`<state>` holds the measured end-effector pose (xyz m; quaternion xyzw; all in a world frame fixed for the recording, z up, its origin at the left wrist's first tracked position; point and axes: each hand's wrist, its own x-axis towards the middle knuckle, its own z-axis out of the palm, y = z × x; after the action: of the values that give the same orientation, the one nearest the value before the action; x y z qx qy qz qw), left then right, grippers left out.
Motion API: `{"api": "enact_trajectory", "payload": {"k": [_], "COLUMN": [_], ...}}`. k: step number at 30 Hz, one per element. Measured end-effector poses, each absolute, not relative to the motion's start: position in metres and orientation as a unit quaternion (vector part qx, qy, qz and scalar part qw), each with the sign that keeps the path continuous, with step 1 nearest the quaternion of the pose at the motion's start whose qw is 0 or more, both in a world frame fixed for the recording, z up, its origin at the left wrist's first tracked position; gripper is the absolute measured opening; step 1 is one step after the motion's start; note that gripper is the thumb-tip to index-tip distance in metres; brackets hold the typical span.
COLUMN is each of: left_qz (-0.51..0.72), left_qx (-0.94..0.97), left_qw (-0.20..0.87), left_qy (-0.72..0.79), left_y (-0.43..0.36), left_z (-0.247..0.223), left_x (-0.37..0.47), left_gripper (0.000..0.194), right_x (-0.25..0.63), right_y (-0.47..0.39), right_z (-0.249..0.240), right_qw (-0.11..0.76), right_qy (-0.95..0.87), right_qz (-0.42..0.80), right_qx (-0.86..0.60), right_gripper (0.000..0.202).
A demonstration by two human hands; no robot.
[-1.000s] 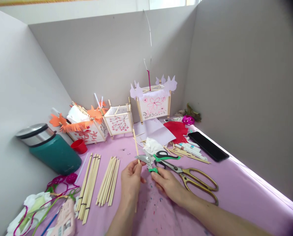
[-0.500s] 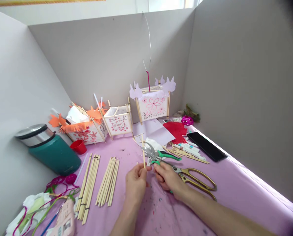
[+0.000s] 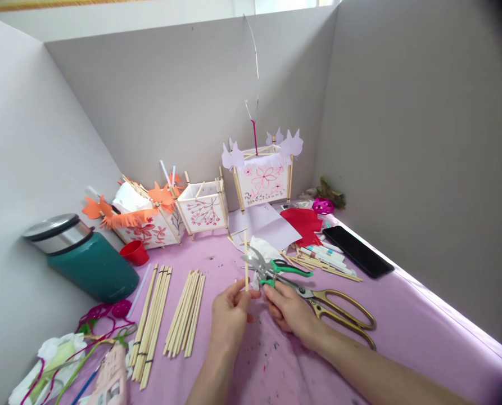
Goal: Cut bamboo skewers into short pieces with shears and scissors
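My left hand (image 3: 229,306) pinches the lower end of a thin wooden stick (image 3: 246,259), which points away from me. To its right, my right hand (image 3: 290,309) is wrapped around a green handle of the pruning shears (image 3: 276,267). The other handle, green and black, is spread away to the right, outside my fingers. The metal blades reach to the stick near its middle; I cannot tell whether they touch it. Gold-handled scissors (image 3: 343,309) lie just beyond and right of my right hand, partly covered by it and the shears.
Bundled sticks (image 3: 152,320) and loose sticks (image 3: 186,312) lie left of my hands. Paper lanterns, one with flowers (image 3: 264,177), stand at the back. A teal flask (image 3: 93,264) leans at left beside a red cup (image 3: 135,253). Markers (image 3: 324,256) and a phone (image 3: 358,251) lie right.
My hands keep nearly the same pose, with the stick and shears still held. The view has shifted slightly, and both hands sit a touch lower in it.
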<state>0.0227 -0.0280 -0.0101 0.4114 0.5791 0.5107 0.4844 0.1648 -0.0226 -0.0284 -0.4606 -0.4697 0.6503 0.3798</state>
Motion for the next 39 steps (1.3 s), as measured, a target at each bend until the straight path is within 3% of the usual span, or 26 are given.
{"api": "enact_trajectory", "payload": {"k": [15,20,27,35,39], "left_qz": [0.479,0.488,0.516,0.533,0.533], "left_qx": [0.461,0.465,0.439,0.423,0.436], "left_qw": [0.498,0.498,0.546,0.558,0.533], "left_qy": [0.556,0.546,0.493,0.476,0.491], "left_y": [-0.031,-0.029,-0.028,-0.025,-0.025], "left_z": [-0.005,-0.014,-0.005,-0.013,-0.016], "left_x": [0.023,0.022,0.021,0.022,0.023], "left_gripper": [0.041,0.032,0.058,0.028,0.025], "right_x": [0.169,0.168,0.168,0.163,0.163], "right_y": [-0.02,-0.018,-0.019,-0.023,-0.024], "right_z": [-0.027,-0.034,-0.034,-0.031,-0.033], "right_qw": [0.398,0.411,0.408,0.397,0.389], "right_qy": [-0.46,-0.519,-0.539,-0.515,-0.498], "right_qz": [0.647,0.596,0.581,0.623,0.649], "right_qx": [-0.46,-0.454,-0.454,-0.435,-0.424], "right_gripper": [0.036,0.033,0.035,0.039,0.039]}}
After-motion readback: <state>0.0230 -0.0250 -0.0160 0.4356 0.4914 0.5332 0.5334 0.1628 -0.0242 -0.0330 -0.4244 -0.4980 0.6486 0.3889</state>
